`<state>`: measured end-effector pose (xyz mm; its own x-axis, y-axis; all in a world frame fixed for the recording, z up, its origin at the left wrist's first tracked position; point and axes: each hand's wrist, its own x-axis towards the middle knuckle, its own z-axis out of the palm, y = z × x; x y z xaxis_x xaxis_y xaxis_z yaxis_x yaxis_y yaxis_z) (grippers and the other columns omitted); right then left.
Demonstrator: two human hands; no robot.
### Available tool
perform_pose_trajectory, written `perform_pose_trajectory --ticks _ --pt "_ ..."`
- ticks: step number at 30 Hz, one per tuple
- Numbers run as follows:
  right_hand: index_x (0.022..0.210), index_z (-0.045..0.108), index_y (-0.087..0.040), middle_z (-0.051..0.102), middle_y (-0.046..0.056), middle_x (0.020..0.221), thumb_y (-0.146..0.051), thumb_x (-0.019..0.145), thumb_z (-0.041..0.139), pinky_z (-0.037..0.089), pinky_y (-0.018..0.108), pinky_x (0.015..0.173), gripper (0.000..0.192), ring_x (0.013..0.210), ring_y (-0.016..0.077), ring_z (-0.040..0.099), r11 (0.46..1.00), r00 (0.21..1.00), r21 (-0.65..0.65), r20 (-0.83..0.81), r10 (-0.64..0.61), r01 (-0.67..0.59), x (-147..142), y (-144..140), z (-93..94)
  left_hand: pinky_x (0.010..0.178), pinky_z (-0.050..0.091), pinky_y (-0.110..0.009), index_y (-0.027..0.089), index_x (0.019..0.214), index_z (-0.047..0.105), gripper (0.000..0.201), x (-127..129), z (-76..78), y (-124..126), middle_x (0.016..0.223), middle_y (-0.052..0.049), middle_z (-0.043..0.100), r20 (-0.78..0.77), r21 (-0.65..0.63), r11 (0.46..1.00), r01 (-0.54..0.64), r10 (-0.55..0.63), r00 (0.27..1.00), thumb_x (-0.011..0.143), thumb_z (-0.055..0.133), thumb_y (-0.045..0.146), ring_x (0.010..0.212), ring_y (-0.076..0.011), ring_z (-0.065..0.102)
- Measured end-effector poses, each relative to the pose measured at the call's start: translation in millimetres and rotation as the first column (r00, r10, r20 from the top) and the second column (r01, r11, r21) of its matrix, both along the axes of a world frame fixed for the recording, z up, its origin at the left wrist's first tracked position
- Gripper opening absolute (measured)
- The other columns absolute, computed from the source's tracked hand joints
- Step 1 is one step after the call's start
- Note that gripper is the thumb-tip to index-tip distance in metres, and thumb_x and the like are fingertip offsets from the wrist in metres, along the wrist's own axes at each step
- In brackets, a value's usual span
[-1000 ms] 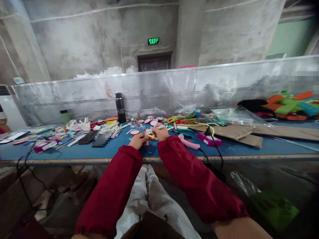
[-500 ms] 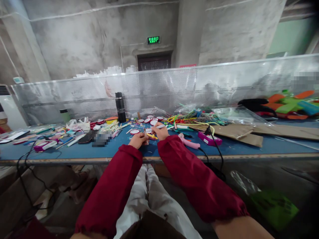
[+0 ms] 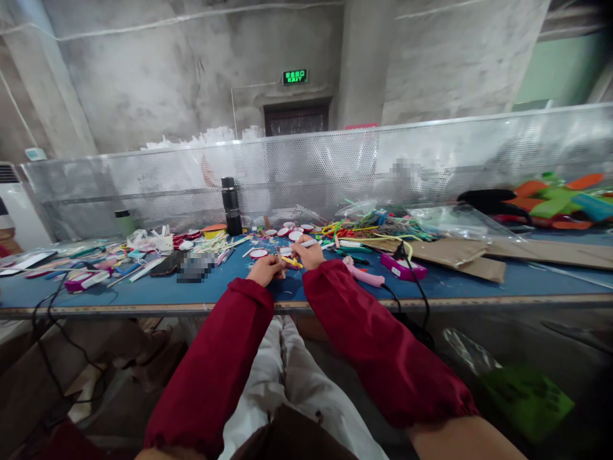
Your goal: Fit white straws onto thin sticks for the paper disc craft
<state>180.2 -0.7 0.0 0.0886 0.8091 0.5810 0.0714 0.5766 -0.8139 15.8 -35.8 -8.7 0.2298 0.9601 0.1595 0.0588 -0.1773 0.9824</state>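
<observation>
Close to the front of the blue table (image 3: 191,295), my left hand (image 3: 263,271) is closed on a small, thin, brownish flat strip (image 3: 279,257) that stands roughly upright. Opposite it, my right hand (image 3: 312,255) pinches a white pen-like tool (image 3: 309,243), tilted toward the left hand. Between the two hands is a small yellow piece (image 3: 292,262); whether a hand holds it I cannot tell. Round white discs with red rims lie just beyond, one disc (image 3: 259,253) beside the left hand and another disc (image 3: 295,236) behind the right.
A black bottle (image 3: 232,207) stands at the back. To the right lie a pink tool (image 3: 366,276) with a cord, a purple box (image 3: 403,267), tangled coloured strands (image 3: 383,225) and cardboard (image 3: 453,252). A dark phone-like slab (image 3: 166,264) and another purple box (image 3: 87,280) lie left.
</observation>
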Motion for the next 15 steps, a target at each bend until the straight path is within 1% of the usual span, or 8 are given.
perform_pose_trajectory --ticks 5,10,15 --pt "0.062 0.051 -0.027 0.059 -0.003 0.05 -0.034 0.066 0.064 0.043 0.029 0.048 0.015 0.048 0.0161 0.054 1.0 1.0 -0.001 -0.002 -0.005 0.005 -0.9 0.9 -0.6 0.059 0.05 -0.023 0.015 0.069 0.063 0.029 0.9 0.6 -0.9 0.064 0.001 0.067 0.012 -0.008 1.0 -0.009 0.009 1.0 0.074 0.087 0.03 0.058 -0.0117 0.059" --pt "0.062 0.051 -0.027 0.058 -0.003 0.051 -0.034 0.067 0.064 0.045 0.029 0.05 0.016 0.048 0.0158 0.053 1.0 1.0 -0.008 -0.001 0.005 -0.005 0.0 0.1 0.9 0.057 0.048 -0.021 0.015 0.07 0.063 0.031 1.3 0.8 -1.0 0.063 0.002 0.066 0.018 -0.004 1.0 -0.007 0.007 1.0 0.071 0.089 0.032 0.056 -0.0104 0.059" --pt "0.062 0.051 -0.027 0.059 -0.003 0.051 -0.034 0.066 0.064 0.044 0.029 0.05 0.016 0.049 0.0159 0.053 1.0 1.0 -0.005 0.009 0.009 -0.009 0.8 -0.5 1.6 0.059 0.05 -0.023 0.015 0.071 0.064 0.031 0.4 0.1 -0.1 0.064 0.002 0.066 0.011 0.001 1.0 0.003 -0.003 1.0 0.071 0.089 0.034 0.058 -0.0112 0.06"
